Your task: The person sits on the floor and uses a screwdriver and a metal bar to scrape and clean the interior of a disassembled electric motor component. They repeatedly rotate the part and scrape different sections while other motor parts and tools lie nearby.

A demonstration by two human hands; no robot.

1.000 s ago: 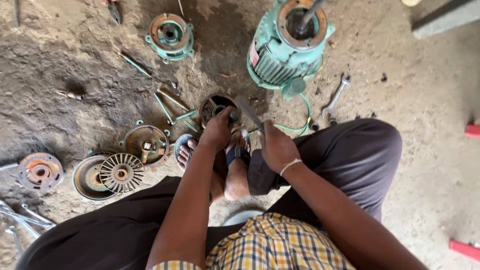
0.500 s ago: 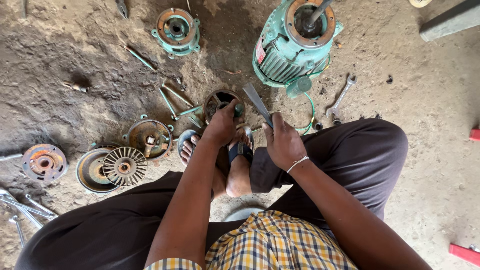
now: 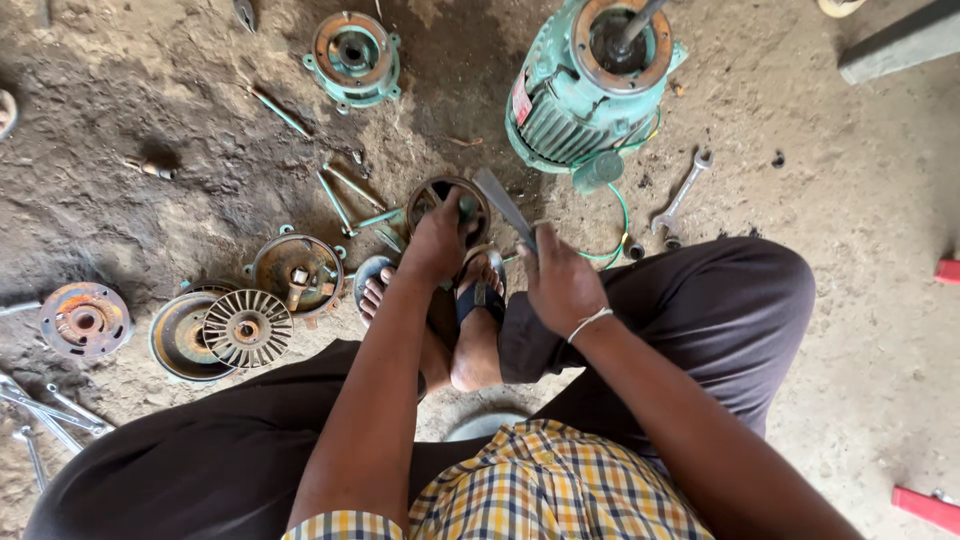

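Round spoked pulley (image 3: pixel 447 205) at feet; flat metal file (image 3: pixel 503 207) slanted above.

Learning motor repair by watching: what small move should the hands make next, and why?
Probably bring the flat metal bar down onto the round pulley-like part: the right hand holds it angled just beside that part, which the left hand grips.
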